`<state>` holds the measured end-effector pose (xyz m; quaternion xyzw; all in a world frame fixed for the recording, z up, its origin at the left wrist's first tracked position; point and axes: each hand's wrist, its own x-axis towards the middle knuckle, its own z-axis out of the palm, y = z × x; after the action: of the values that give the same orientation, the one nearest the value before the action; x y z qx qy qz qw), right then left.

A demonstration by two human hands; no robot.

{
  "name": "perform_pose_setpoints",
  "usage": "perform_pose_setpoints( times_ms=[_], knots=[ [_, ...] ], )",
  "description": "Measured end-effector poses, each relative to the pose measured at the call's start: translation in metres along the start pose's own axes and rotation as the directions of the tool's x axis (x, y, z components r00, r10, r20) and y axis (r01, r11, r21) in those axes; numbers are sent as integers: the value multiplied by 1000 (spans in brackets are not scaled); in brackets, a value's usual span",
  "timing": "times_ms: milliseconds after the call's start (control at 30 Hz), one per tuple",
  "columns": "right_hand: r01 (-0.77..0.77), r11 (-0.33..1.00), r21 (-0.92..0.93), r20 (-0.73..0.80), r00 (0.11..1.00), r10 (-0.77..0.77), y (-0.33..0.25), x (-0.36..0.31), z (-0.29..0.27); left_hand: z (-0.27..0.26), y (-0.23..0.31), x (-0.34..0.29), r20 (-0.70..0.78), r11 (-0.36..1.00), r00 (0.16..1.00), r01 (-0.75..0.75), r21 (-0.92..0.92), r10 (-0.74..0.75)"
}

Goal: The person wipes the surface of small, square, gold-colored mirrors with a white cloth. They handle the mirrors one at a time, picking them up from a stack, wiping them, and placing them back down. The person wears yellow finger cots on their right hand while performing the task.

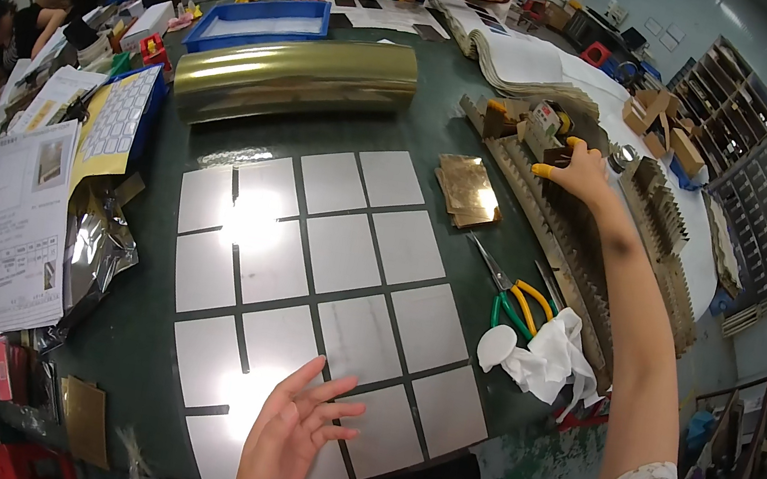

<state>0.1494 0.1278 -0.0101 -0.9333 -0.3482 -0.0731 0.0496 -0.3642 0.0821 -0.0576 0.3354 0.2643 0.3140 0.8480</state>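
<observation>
My left hand [298, 433] hovers palm-up with fingers spread over the near part of a grid of square silver sheets [346, 254]. Bright light glares off some of the sheets. At the far right, my right hand [579, 173], with yellow finger covers, reaches over long brown notched cardboard strips [547, 231]. Its thumb and fingers are apart, and nothing shows between them. Just beyond its fingertips lies a small round container with a coloured label [548, 120]. A small stack of gold-coloured sheets [468, 193] rests between the grid and the strips.
Scissors with green and yellow handles [514, 297] lie beside a crumpled white cloth [555, 355] and white round pad [494, 347]. A gold film roll [296, 83] and blue tray [257, 24] stand beyond the grid. Papers [26, 220] cover the left side. Two people work opposite.
</observation>
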Motion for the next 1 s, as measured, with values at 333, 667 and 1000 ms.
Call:
perform_pose_setpoints(
  times_ms=[333, 667, 1000],
  knots=[
    [73, 989, 130, -440, 898, -8, 127, 11, -71, 6, -5, -5, -78, 994, 996, -48, -101, 40],
    [-244, 888, 389, -338, 859, 384, 370, -55, -24, 44, -18, 42, -86, 995, 993, 86, 55, -81],
    [-192, 767, 612, -115, 938, 327, 414, -25, 38, 74, -43, 63, -187, 978, 973, 163, 131, -137]
  ],
)
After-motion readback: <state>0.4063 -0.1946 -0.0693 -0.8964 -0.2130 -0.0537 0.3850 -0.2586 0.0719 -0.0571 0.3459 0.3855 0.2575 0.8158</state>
